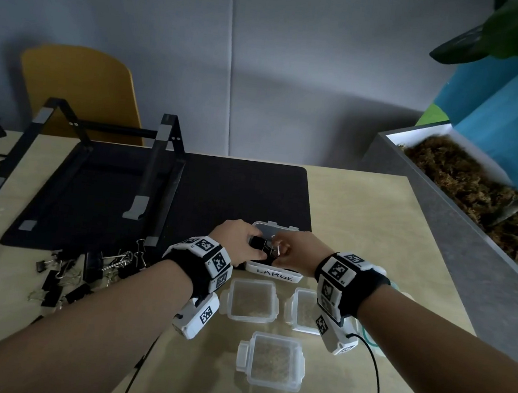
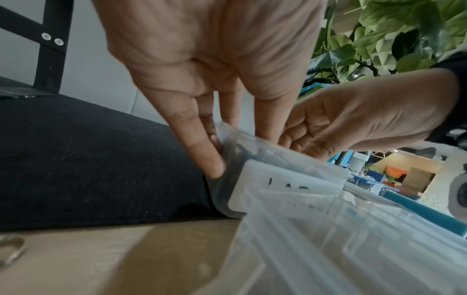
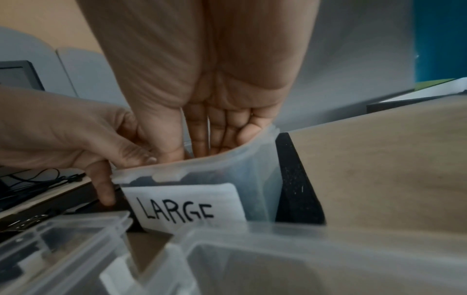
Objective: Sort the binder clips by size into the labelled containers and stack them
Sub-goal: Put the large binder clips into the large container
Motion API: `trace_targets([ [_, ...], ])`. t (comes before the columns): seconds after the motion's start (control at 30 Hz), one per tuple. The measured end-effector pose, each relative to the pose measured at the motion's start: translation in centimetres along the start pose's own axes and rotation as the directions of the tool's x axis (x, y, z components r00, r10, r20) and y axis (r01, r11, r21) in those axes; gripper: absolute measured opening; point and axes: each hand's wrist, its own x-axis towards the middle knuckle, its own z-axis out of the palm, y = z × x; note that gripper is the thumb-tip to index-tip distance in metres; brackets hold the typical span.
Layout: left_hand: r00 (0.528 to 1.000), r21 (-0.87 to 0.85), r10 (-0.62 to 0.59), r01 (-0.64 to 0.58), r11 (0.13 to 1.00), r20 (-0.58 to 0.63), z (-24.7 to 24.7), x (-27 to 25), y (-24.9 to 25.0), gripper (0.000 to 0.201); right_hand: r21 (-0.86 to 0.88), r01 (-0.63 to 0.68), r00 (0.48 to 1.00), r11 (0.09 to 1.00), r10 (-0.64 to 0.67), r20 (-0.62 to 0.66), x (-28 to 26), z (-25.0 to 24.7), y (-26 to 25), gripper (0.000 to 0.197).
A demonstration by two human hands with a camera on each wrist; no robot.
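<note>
Nearest, three clear lids [image 1: 274,361] flat on the table. Beyond them, LARGE container [image 1: 274,275] at the mat's edge. Over its opening, left hand [image 1: 238,240] and right hand [image 1: 298,251] pinching large binder clips [image 1: 269,246]. Loose clip pile [image 1: 81,273] well left.

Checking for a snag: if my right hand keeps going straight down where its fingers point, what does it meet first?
Probably the binder clips inside the LARGE container; right hand fingers already dip inside, depth unclear.

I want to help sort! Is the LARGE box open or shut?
Open. The LARGE box has no lid on, and both hands reach inside among black clips.
</note>
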Motion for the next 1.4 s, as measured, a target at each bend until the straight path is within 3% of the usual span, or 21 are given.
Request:
trace_targets([
  [0.17, 1.0, 0.112, 0.03, -0.03, 0.993, 0.01, -0.2, -0.1, -0.1, 0.051, -0.028, 0.004, 1.0, 1.0, -0.004, 0.002, 0.1, -0.4, 0.1, 0.035],
  [0.4, 0.998, 0.007, 0.07, -0.07, 0.998, -0.002, 0.1, -1.9, -1.9, 0.069, 0.037, -0.001, 0.996, 0.999, 0.004, -0.085, -1.4, -1.5, 0.2, 0.038],
  [0.67, 0.989, -0.118, 0.053, -0.07, 0.991, -0.138, -0.7, -6.5, -5.0, 0.051, 0.171, 0.037, 0.98, 0.984, -0.002, -0.201, -3.7, -0.2, -2.8, 0.032],
  [1.0, 0.972, -0.092, -0.093, 0.074, 0.993, -0.217, -5.6, -13.0, -13.6, 0.039, 0.233, 0.046, 0.992, 0.971, -0.016, -0.129, -4.9, 5.6, -9.3, 0.023],
  [1.4, 0.979, 0.078, -0.165, 0.174, 0.982, -0.117, -9.1, -15.5, -21.9, 0.049, 0.308, 0.017, 0.996, 0.951, 0.013, -0.093, -3.1, 11.6, -16.2, 0.025],
])
